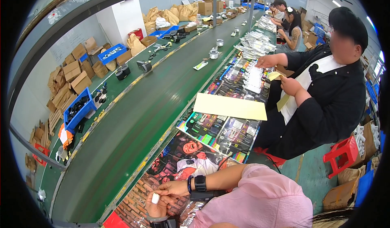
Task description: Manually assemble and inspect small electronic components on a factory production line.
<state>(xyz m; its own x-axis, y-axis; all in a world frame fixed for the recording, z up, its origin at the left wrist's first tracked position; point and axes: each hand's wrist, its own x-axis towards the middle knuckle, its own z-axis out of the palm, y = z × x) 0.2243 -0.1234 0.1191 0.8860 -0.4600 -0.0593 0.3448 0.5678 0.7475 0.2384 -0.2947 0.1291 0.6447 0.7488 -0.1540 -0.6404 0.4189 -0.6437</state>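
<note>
Low in the view, my two hands meet over a table covered with a glossy printed sheet [195, 148]. My left hand [159, 209] is closed around a small white piece [155, 198], whose exact kind I cannot make out. From the right, my right hand [175, 188] reaches in with its fingertips pinched at the upper end of the same piece. A black band with a dark device sits on my right wrist, and another shows at my left wrist. The undersides of both hands and part of the fingers are hidden.
Left of the table runs a green conveyor belt [138, 138] carrying a few white and grey parts [213, 54]. On the right, a co-worker in black [325, 102] holds yellow paper. A pale yellow sheet [230, 107] and stacked white parts [254, 79] lie before them. Blue bins [79, 109] stand beyond.
</note>
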